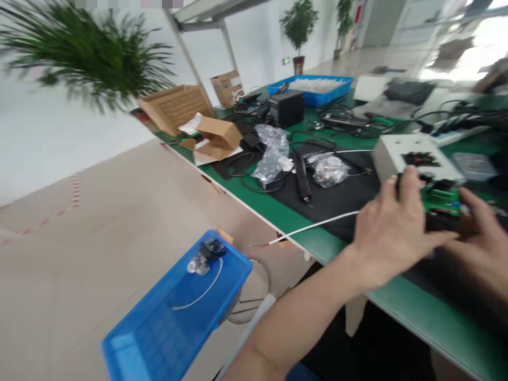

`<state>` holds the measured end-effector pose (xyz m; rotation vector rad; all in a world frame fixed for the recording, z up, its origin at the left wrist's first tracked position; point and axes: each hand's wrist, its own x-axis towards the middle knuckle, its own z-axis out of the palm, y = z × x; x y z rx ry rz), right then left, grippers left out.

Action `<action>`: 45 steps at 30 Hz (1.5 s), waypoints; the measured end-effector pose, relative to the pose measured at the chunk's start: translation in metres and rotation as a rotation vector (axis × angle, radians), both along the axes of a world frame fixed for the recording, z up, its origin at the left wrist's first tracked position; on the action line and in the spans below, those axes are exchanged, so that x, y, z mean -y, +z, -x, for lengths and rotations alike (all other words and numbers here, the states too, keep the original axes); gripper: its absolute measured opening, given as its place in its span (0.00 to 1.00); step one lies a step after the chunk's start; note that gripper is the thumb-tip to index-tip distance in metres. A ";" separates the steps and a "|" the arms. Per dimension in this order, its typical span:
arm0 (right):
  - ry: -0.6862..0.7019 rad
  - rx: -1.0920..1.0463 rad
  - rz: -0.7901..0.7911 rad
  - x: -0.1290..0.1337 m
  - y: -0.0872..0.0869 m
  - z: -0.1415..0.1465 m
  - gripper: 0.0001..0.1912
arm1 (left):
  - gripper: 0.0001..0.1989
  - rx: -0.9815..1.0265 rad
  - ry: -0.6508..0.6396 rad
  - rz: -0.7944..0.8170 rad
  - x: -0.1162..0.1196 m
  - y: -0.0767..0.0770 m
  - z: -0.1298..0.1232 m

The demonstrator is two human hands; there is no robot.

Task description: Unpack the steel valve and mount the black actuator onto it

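Note:
A green circuit board assembly (441, 200) with black parts sits between my two hands at the right of the view, on the black mat. My left hand (391, 230) has its fingers bent over the left side of the board. From the right, my right hand (482, 238) grips the other side with thumb and fingers. Just behind the board stands a light grey box (410, 151) with dark and red connectors on top. A white cable (317, 224) runs leftward from near my left hand, its bare wire ends past the table edge.
On the green table (257, 203) lie bubble wrap (272, 151), a wrapped part (330, 170), a black handheld tool (302, 177), an open carton (218, 138) and a black box (286, 107). A blue tray (170, 317) with parts is at the lower left.

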<state>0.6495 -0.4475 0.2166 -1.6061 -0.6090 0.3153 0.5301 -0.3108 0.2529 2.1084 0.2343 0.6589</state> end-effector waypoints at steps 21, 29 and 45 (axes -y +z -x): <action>0.268 0.172 0.009 0.004 -0.012 -0.014 0.34 | 0.54 -0.057 -0.255 0.106 -0.058 -0.002 0.004; 0.224 0.257 0.092 0.006 -0.014 -0.013 0.36 | 0.56 -0.044 -0.150 -0.009 -0.044 -0.006 -0.003; 0.186 0.266 0.154 0.006 -0.014 -0.011 0.37 | 0.60 -0.184 -0.822 0.269 -0.108 0.024 -0.053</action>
